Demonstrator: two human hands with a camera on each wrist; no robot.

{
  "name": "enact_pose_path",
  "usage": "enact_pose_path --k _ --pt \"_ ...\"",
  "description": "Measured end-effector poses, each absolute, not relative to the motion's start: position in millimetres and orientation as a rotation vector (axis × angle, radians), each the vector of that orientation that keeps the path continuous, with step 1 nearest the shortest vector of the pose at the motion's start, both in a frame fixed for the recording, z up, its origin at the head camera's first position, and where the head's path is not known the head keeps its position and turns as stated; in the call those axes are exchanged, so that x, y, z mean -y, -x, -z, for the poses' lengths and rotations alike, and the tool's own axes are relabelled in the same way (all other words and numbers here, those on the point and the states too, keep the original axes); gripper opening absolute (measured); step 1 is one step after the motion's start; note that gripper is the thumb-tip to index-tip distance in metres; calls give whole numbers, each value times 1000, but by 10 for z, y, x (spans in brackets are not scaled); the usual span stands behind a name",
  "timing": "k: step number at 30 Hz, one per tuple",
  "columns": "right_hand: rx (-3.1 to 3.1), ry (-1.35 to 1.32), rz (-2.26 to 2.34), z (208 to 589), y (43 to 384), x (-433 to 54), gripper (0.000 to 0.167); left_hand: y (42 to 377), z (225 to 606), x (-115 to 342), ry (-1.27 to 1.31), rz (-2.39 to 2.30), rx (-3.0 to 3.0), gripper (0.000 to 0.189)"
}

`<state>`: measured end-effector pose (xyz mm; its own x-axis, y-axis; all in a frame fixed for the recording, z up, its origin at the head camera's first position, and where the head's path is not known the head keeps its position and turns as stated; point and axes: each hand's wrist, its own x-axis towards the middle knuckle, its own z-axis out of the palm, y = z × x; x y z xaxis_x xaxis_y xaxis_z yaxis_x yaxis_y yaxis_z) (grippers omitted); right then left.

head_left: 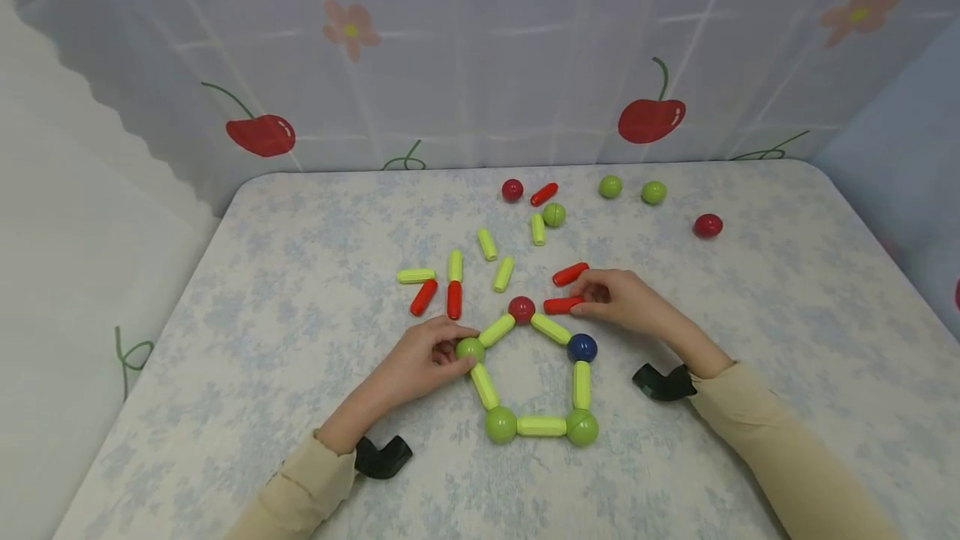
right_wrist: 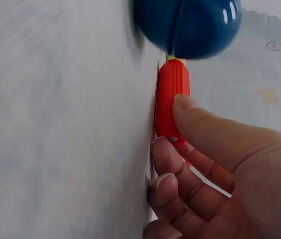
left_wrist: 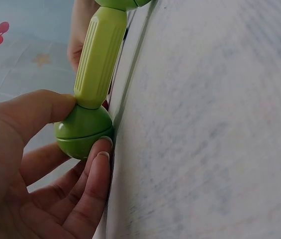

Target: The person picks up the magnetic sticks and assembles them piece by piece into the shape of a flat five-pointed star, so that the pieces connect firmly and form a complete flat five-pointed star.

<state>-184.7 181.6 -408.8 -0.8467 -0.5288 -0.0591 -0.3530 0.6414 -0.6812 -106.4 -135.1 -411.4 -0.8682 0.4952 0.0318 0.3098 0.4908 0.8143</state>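
Note:
A pentagon of yellow-green rods and balls lies flat on the table. Its corners are a red ball (head_left: 522,309) at the top, a blue ball (head_left: 582,347) at the right and green balls elsewhere. My left hand (head_left: 420,361) pinches the green ball (left_wrist: 83,130) at the left corner, thumb on one side, fingertips on the other. A yellow-green rod (left_wrist: 100,57) joins that ball to another. My right hand (head_left: 618,300) pinches one end of a red rod (right_wrist: 172,97) just above and right of the pentagon. That rod's other end points toward the red ball.
Another red rod (head_left: 571,273) lies just beyond my right hand. Loose yellow-green rods (head_left: 503,273) and red rods (head_left: 454,300) are scattered behind the pentagon. Farther back sit loose green balls (head_left: 611,186) and red balls (head_left: 708,226). A patterned curtain (head_left: 480,48) hangs behind the table.

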Motion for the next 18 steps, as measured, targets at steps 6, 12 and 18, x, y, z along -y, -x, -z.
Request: enact_pose_path --k 6,12,18 --pt "-2594 785 1037 4101 1865 -1734 16 1061 4110 1357 -707 -1322 -2512 31" --pt "-2593 806 1058 4111 1901 -1697 16 1065 4103 1363 -710 -1329 -2505 31" --pt "-2632 843 1062 4079 1939 -1652 11 1070 4099 1370 -699 -1343 -2505 31"
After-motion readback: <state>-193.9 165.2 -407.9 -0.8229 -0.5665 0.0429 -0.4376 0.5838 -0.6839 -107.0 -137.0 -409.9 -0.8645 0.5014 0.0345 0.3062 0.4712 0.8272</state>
